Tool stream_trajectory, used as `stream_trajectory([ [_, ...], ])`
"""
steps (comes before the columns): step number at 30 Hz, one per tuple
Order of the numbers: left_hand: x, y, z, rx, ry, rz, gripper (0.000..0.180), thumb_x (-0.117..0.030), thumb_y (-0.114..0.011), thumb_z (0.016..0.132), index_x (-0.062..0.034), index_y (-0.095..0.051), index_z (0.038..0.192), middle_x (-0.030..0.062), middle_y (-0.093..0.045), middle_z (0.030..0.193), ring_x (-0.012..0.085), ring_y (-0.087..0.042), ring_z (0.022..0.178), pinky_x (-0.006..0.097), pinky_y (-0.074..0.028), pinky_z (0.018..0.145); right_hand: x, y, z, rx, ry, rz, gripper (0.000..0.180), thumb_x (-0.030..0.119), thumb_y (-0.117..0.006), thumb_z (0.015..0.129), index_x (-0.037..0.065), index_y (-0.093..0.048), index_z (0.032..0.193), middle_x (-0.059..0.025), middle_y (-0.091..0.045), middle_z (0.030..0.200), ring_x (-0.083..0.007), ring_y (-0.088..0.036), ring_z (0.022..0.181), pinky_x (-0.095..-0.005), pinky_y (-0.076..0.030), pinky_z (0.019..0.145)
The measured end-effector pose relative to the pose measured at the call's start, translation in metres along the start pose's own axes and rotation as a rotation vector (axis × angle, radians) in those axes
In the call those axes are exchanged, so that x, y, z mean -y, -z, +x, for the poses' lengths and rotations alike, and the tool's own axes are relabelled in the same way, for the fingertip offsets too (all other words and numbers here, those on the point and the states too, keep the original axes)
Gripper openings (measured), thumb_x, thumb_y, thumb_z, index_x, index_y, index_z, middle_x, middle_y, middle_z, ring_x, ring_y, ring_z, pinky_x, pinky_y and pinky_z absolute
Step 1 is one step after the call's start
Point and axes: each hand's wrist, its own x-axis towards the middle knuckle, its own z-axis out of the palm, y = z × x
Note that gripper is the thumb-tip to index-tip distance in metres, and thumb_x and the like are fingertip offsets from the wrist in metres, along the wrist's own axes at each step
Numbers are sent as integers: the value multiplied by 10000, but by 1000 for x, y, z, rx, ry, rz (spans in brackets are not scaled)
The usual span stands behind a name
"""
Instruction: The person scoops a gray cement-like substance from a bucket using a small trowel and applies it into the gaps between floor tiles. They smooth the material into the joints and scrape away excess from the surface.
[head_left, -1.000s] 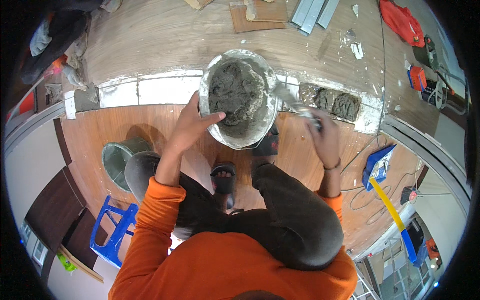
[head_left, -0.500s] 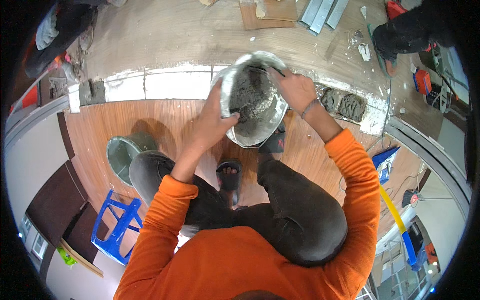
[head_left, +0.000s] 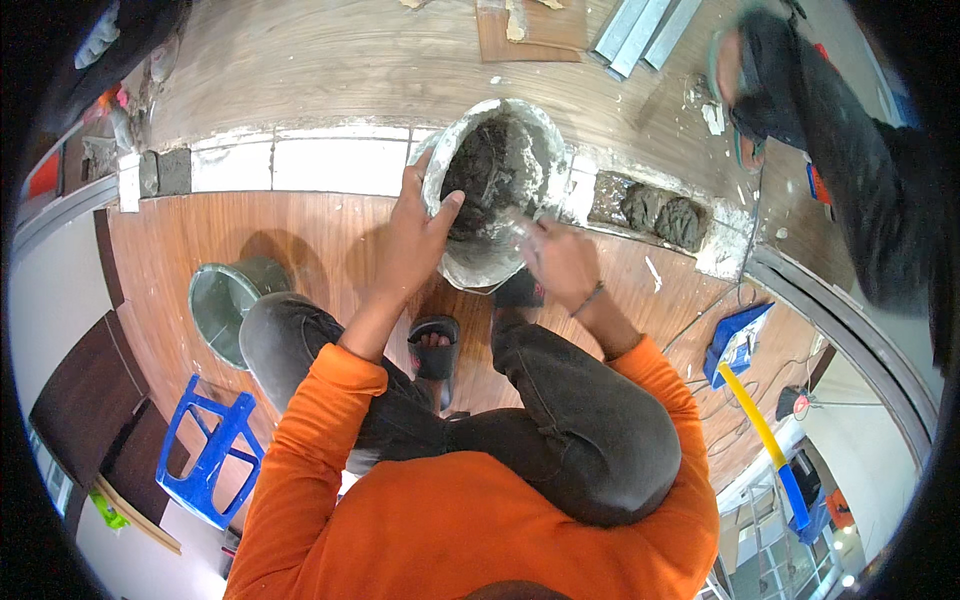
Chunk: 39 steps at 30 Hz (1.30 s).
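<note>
- The mortar bowl (head_left: pixel 495 190), a round metal one smeared with white, sits tilted just ahead of the person's knees, over the line of white tiles (head_left: pixel 300 165) at the edge of the wooden floor (head_left: pixel 200 250).
- The left hand (head_left: pixel 418 235) grips the bowl's near-left rim, thumb hooked inside over the grey mortar, fingers spread on the outer wall.
- The right hand (head_left: pixel 560 262) is at the bowl's near-right rim, fingers curled and closed; whether it grips a tool or the rim itself cannot be made out, because the fingers blur there.
- Count: one bowl, one green bucket (head_left: pixel 225 300) left of the left knee, one blue plastic stool (head_left: pixel 205 450) lower left, one blue-and-yellow long tool (head_left: pixel 765 425) on the right, two dark sandals, two lumps of mortar (head_left: pixel 660 212) laid in the gap right of the bowl.
- Another person's dark-sleeved arm (head_left: pixel 840 160) comes in at upper right; its hand is blurred.
- The right sandal is mostly hidden beneath the bowl and hand.
</note>
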Motion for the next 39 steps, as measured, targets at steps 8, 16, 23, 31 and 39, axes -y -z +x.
stream_trajectory([
  [8, 6, -17, 12, -82, -92, -50, 615, -230, -623, 1000, 0, -371, 1512, 219, -525, 1439, 374, -463, 1393, 420, -342, 1158, -67, 15, 4, -29, -158, -182, 462, 303, -550, 1031, 235, -508, 1486, -143, -676, 804, -339, -662, 593, -452, -521, 491],
  [16, 0, -37, 16, -218, -19, -80, 526, -174, -654, 970, 1, -481, 1435, 238, -531, 1450, 444, -359, 1463, 463, -299, 1182, -4, -44, -48, -56, -205, 416, 463, 305, -585, 1015, 184, -549, 1461, -242, -709, 909, -427, -686, 747, -493, -556, 641],
  [23, 11, -31, 9, -171, -45, 28, 497, -231, -622, 1005, 10, -476, 1415, 234, -558, 1405, 354, -507, 1347, 411, -391, 1108, -26, -5, -7, -33, -292, 167, 405, 285, -567, 1013, 167, -589, 1400, -270, -700, 937, -454, -679, 766, -521, -553, 675],
  [31, 13, -48, -2, -123, -181, 20, 428, -216, -650, 985, 35, -488, 1292, 203, -468, 1538, 427, -256, 1523, 489, -229, 1214, 9, -52, -21, 122, -380, 723, 389, 316, -512, 1030, 67, -658, 1290, -278, -693, 890, -469, -680, 825, -522, -542, 795],
  [39, 12, -43, -5, -140, -78, 34, 410, -188, -640, 992, 31, -483, 1301, 250, -453, 1523, 386, -340, 1484, 473, -255, 1203, 1, -3, 1, 87, -187, 538, 314, 288, -559, 995, 65, -698, 1166, -223, -710, 839, -434, -698, 834, -515, -555, 777],
])
